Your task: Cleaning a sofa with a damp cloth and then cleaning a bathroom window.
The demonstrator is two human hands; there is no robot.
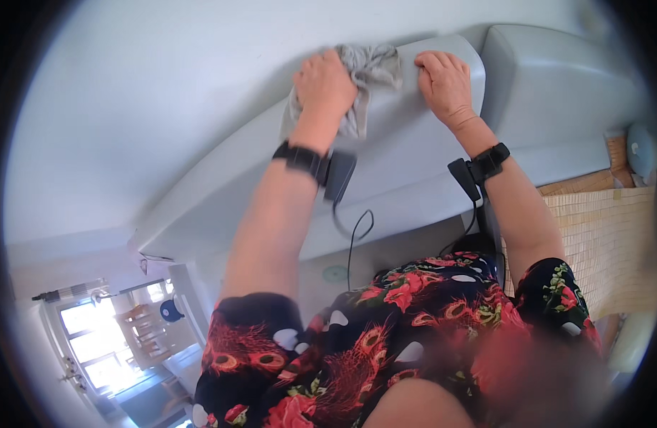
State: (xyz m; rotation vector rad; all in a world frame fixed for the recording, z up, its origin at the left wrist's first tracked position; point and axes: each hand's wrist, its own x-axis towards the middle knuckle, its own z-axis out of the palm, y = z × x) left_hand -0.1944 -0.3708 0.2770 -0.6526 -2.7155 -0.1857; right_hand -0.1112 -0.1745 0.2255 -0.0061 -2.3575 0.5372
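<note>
My left hand (325,83) presses a crumpled grey cloth (368,67) against the top edge of a smooth grey padded backrest (392,155). The cloth spreads out on both sides of the hand, and one end hangs down the front of the backrest. To the right, apart from the cloth, my right hand (444,80) rests on the same top edge, fingers curled and thumb towards the cloth. Nothing shows in it, though its palm is hidden. Black straps with small dark devices and cables sit on both wrists.
A pale wall (146,96) rises behind the backrest. Another grey padded section (553,91) adjoins it at the right, above a woven tile-like mat (601,241) and a round light-blue object (640,150). A loose black cable loop (363,224) hangs between my arms. A bright window (101,342) shows at lower left.
</note>
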